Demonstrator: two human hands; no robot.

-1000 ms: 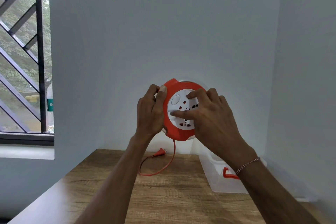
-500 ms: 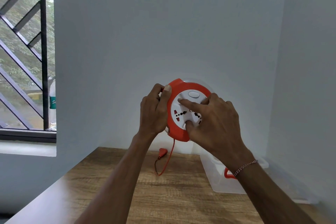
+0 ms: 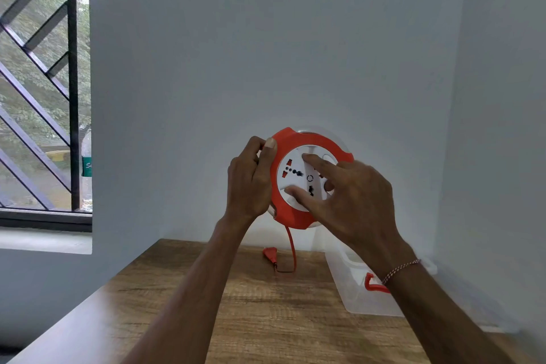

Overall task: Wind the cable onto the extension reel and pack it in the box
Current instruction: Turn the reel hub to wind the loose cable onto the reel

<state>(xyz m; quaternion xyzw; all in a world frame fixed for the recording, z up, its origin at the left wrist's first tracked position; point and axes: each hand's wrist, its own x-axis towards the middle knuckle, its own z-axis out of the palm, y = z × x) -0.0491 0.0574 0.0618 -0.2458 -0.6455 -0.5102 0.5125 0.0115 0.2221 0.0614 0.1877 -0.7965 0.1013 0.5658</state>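
Note:
I hold a round orange extension reel with a white socket face up in the air above the wooden table. My left hand grips its left rim. My right hand lies on the white face, with the index finger and thumb pressed into it. A short length of orange cable hangs from the reel's bottom down to the table, ending in an orange plug. A clear plastic box with an orange latch stands on the table at the right, partly behind my right forearm.
White walls close off the table at the back and right. A barred window is at the left, with a plastic bottle on its sill.
The white socket face has turned clockwise under my right hand. The hanging cable has grown shorter and the plug has slid closer under the reel.

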